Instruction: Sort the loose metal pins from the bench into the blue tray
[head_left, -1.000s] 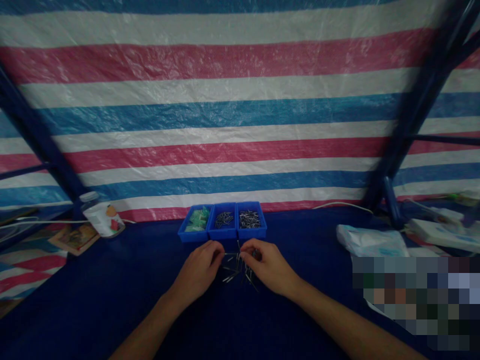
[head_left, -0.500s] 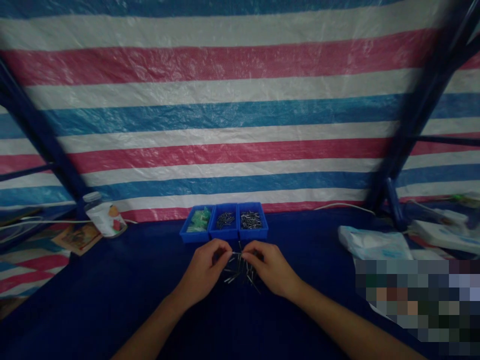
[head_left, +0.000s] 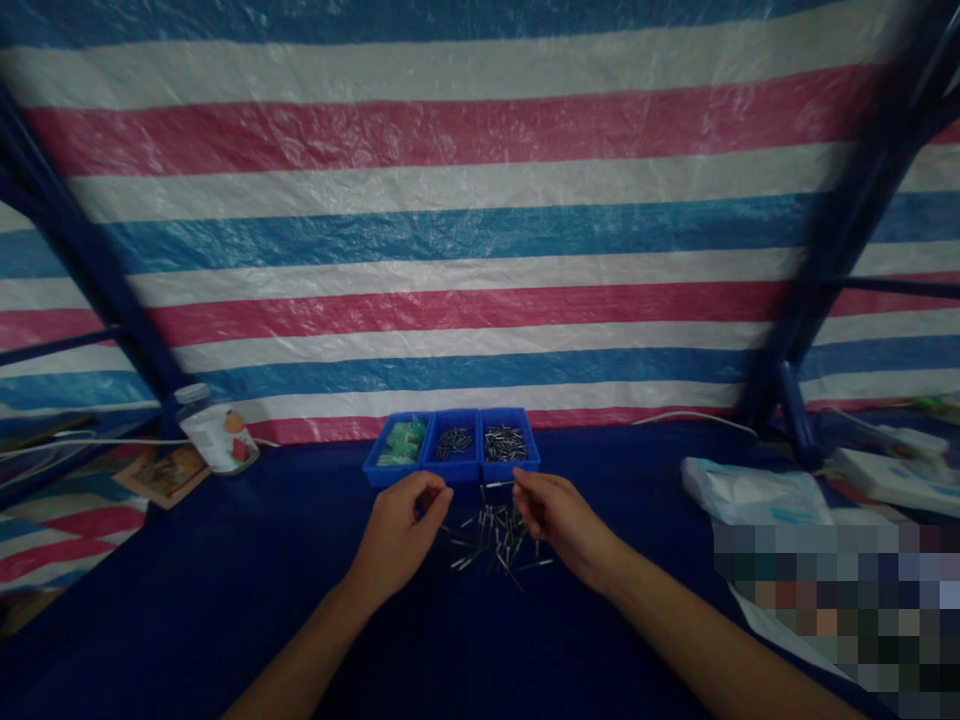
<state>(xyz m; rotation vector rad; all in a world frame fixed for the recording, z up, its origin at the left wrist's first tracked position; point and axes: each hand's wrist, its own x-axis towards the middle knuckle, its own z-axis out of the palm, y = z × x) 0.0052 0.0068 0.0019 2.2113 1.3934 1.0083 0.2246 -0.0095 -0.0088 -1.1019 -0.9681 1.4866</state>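
My right hand (head_left: 564, 515) pinches a thin metal pin (head_left: 498, 485) between thumb and fingertips; the pin points left. To its left my left hand (head_left: 405, 522) is closed with thumb and forefinger nearly together; what they hold, if anything, is too small to make out. Between and below the hands a loose pile of slim metal pins (head_left: 506, 535) lies on the dark blue table. Just beyond stand three joined blue bins: the left bin (head_left: 381, 478) has green and clear plastic bits, the middle bin (head_left: 454, 472) small dark metal pieces, the right bin (head_left: 517, 466) small silvery metal pieces.
A labelled plastic jar (head_left: 217, 436) and a printed card (head_left: 161, 475) are at the left. A plastic bag (head_left: 757, 490) and a white box (head_left: 892, 480) lie at the right. Behind the table hangs a striped tarp (head_left: 480, 310) between blue frame posts.
My hands have moved apart, the right one shifting rightward with a pin in its fingertips. More of the pin pile shows between them. The view has shifted slightly.
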